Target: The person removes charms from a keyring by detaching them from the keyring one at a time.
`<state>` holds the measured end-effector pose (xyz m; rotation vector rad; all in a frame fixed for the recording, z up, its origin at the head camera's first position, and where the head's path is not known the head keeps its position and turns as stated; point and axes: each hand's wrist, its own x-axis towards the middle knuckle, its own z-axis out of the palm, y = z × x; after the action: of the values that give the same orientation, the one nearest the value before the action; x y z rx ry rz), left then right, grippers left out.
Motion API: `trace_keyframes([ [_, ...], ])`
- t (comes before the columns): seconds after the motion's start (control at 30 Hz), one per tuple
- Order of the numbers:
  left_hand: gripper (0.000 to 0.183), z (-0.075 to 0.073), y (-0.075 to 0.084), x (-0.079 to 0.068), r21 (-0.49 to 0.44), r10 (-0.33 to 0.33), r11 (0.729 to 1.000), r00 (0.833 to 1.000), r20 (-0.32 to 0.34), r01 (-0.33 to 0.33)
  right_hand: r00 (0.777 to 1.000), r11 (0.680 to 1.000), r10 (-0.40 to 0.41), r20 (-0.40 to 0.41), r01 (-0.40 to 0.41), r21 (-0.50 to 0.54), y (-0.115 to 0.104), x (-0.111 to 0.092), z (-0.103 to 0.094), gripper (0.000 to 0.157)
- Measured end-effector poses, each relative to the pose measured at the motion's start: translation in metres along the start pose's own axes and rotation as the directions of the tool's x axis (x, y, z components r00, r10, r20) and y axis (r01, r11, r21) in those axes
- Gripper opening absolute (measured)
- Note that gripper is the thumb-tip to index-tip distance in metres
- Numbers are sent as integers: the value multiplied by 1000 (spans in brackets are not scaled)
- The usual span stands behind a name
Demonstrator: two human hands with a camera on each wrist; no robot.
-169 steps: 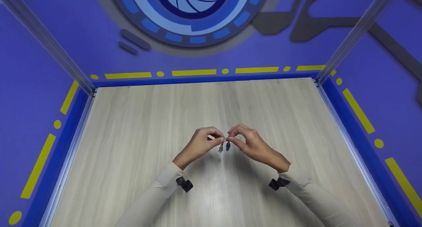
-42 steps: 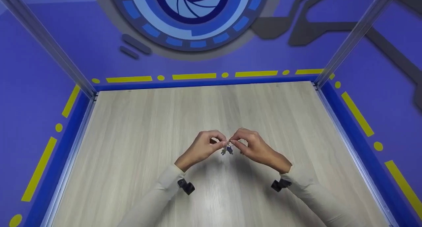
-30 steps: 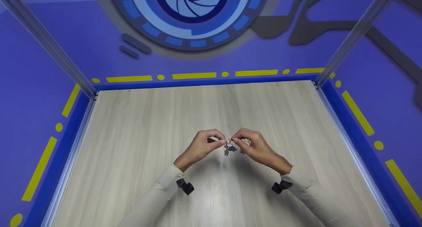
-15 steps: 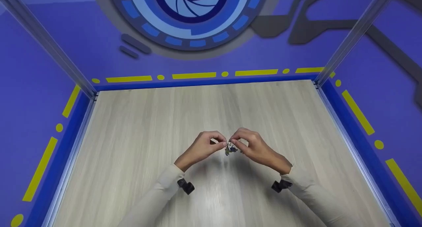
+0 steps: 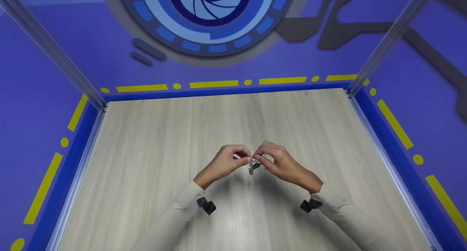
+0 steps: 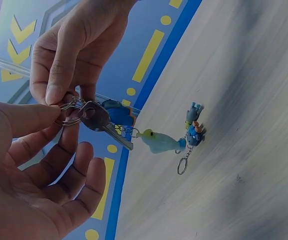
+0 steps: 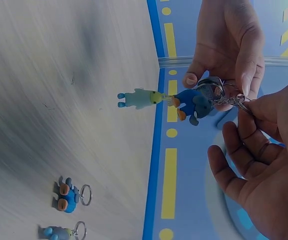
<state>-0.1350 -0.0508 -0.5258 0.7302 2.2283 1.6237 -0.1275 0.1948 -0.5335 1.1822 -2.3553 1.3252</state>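
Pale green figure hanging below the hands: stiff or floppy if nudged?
Likely swings freely: the pale green figure dangles from a short chain. Its body probably holds its shape, since it looks molded. It may be slightly slippery, as the surface appears smooth; the material can't be confirmed.

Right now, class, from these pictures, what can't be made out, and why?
Head view: details of the hanging charms, too small.
Left wrist view: part of the key rings, hidden by the fingertips of the left hand and right hand.
Right wrist view: part of the lower grey charm, cut off by the bottom edge.
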Motion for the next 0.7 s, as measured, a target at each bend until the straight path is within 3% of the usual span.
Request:
trace_keyframes([
  [0.33, 9, -1, 1, 0, 18, -34, 999, 999, 20, 33, 1000, 1000, -8, 11, 8, -15, 0, 0, 0, 10],
  [0.7, 11, -3, -1, -1, 23, -21, 1000, 999, 39, 20, 1000, 1000, -15, 15, 15, -13, -2, 1, 1, 11],
])
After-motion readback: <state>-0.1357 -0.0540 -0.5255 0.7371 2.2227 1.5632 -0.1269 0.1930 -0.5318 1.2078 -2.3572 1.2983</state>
